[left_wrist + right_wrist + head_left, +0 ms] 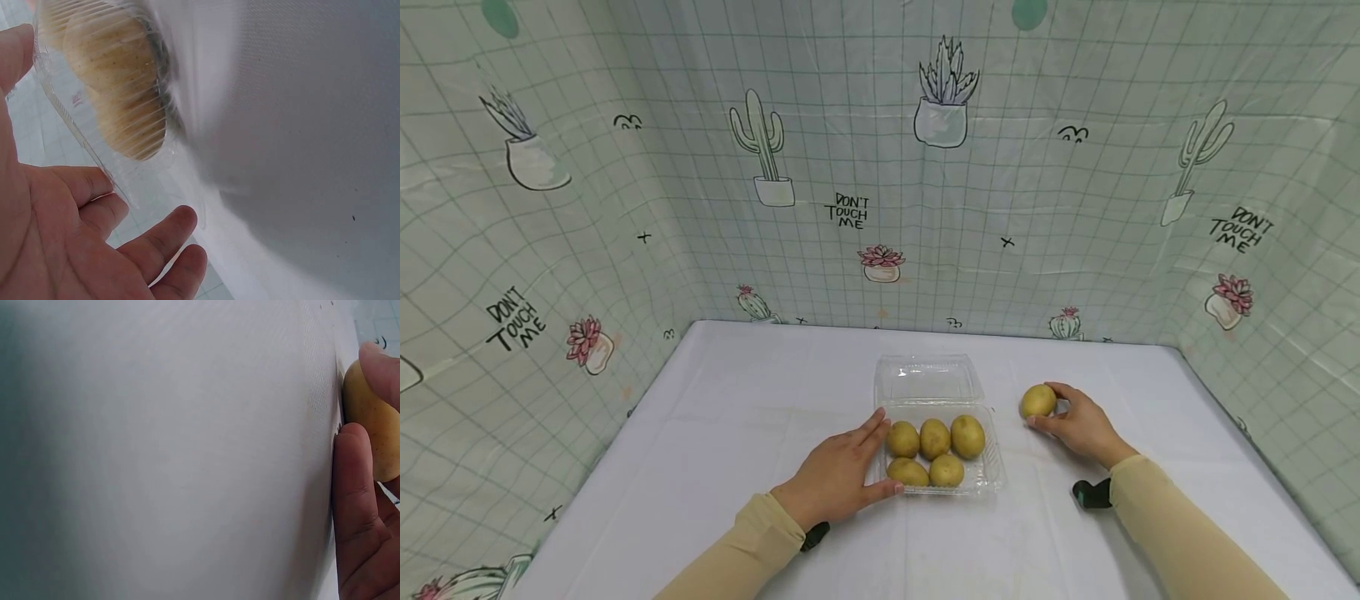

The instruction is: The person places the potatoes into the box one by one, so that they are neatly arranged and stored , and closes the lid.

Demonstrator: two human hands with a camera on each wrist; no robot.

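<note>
A clear plastic clamshell container (991, 467) sits with its lid (927, 379) raised at the back. In its tray lie several yellow potatoes (935, 439), three in the back row and two in front. My left hand (835, 471) rests against the container's left side, thumb at the front corner and fingers extended along the edge. The left wrist view shows potatoes (112, 56) through the ribbed plastic wall. To the right of the container, my right hand (1082, 425) holds another potato (1038, 402) between thumb and fingers, at the tabletop; the right wrist view shows this potato (372, 419) partly covered by fingers.
A white cloth covers the table (760, 375). Grid-patterned curtains (820, 283) with cactus drawings enclose the back and both sides. Dark straps with wrist devices (1092, 493) sit under both wrists.
</note>
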